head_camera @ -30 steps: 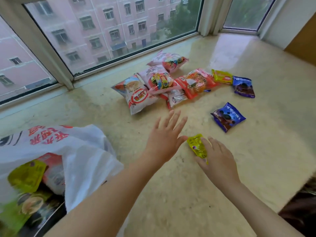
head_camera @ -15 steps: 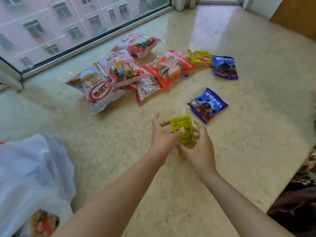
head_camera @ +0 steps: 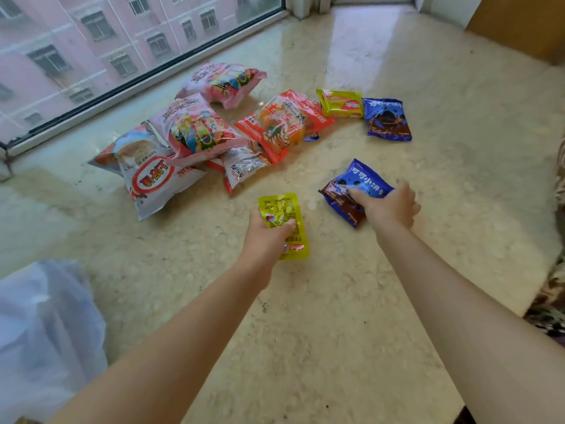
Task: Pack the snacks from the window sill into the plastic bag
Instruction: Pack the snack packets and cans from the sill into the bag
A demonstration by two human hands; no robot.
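A pale marble window sill (head_camera: 351, 316) fills the frame, with window glass (head_camera: 91, 56) at upper left showing a pink building, and a blurred white plastic bag (head_camera: 46, 332) at lower left. Going right, a heap of snacks lies at upper centre: a white packet (head_camera: 153, 175) with a red ring and red characters, two pink packets (head_camera: 195, 130), an orange-red one (head_camera: 284, 123), a yellow-green wafer pack (head_camera: 339, 103) and a blue cookie packet (head_camera: 386, 119). At centre the left hand (head_camera: 266, 240) is closed around a small yellow sachet (head_camera: 282, 209), and the right hand (head_camera: 388, 206) grips a blue packet (head_camera: 360, 182) with white characters, touching the sill.
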